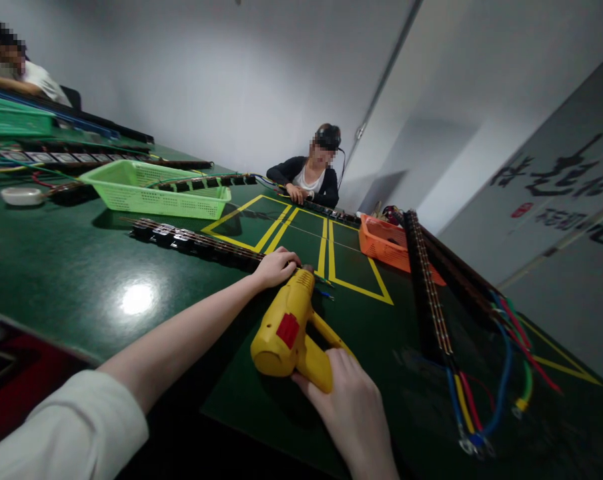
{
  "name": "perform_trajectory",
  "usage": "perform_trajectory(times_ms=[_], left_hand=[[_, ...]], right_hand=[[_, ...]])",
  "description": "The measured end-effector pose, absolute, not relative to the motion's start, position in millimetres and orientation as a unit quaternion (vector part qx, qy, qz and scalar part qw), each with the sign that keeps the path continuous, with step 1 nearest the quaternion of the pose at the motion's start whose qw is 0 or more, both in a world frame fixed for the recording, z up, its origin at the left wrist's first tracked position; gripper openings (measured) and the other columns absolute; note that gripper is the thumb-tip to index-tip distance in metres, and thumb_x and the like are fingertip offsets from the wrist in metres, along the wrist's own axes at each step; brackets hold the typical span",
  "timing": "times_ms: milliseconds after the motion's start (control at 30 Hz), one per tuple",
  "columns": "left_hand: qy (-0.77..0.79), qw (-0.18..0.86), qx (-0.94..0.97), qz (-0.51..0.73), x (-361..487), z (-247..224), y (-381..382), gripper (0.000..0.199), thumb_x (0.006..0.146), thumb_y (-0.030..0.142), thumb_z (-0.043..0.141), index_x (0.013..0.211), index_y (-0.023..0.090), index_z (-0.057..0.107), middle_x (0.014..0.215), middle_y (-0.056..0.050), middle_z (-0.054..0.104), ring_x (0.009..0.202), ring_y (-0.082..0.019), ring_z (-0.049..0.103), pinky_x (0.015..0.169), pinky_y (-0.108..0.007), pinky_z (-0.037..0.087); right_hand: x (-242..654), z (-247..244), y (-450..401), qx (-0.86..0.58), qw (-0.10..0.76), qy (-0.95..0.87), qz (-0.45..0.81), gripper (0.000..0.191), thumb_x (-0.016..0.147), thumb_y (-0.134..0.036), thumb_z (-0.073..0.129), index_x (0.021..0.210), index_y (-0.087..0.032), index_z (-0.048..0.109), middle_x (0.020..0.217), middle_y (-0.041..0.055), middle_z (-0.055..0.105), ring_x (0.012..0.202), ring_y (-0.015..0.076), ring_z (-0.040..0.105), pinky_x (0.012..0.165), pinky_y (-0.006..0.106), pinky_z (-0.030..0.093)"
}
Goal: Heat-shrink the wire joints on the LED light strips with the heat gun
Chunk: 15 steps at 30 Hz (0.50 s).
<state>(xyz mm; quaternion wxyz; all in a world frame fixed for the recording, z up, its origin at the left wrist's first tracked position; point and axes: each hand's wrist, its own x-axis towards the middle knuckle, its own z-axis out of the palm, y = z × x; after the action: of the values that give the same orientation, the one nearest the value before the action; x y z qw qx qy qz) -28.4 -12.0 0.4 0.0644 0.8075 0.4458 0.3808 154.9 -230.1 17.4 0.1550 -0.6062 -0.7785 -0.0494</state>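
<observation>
My right hand [354, 397] is closed around the handle of a yellow heat gun [281, 333] with a red patch on its body. The gun's nozzle points away from me, close by my left hand [276, 268]. The left fingers are bent over the near end of a long black strip [196, 243] lined with thin copper-coloured rods, which lies on the green table [166, 287]. Just past those fingers, short wire ends, one blue [325, 295] and one green-yellow, stick out. The gun partly hides the strip's end.
A light green basket [156, 193] stands at the left and an orange basket [381, 241] at the right. More long strips [429, 293] with coloured wires and ring terminals [471, 445] lie on the right. Yellow tape [361, 287] marks the table. A co-worker [309, 177] sits opposite; another person is far left.
</observation>
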Motion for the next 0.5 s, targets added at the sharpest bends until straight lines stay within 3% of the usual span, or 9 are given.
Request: perform_trajectory(times_ms=[167,500], left_hand=[[0.478,0.087,0.793,0.369,-29.3,2.3,-13.1,0.037,0.087,0.027,0.033,0.097,0.021,0.068,0.094,-0.005,0.062,0.093,-0.018,0.058,0.086,-0.031,0.047],[0.438,0.079,0.806,0.389,-28.6,0.2,-16.3,0.031,0.09,0.025,0.036,0.091,0.021,0.066,0.091,-0.003,0.065,0.096,-0.018,0.056,0.085,-0.029,0.046]], right_hand=[[148.2,15.4,-230.1,-0.599,0.166,-0.781,-0.065,0.033,0.076,-0.048,0.065,0.084,-0.02,0.05,0.081,0.0035,0.058,0.077,0.0225,0.059,0.066,0.034,0.047],[170.7,16.7,-234.8,-0.641,0.138,-0.754,-0.033,0.033,0.077,-0.053,0.062,0.085,-0.022,0.052,0.082,0.0022,0.061,0.076,0.0225,0.061,0.062,0.034,0.046]])
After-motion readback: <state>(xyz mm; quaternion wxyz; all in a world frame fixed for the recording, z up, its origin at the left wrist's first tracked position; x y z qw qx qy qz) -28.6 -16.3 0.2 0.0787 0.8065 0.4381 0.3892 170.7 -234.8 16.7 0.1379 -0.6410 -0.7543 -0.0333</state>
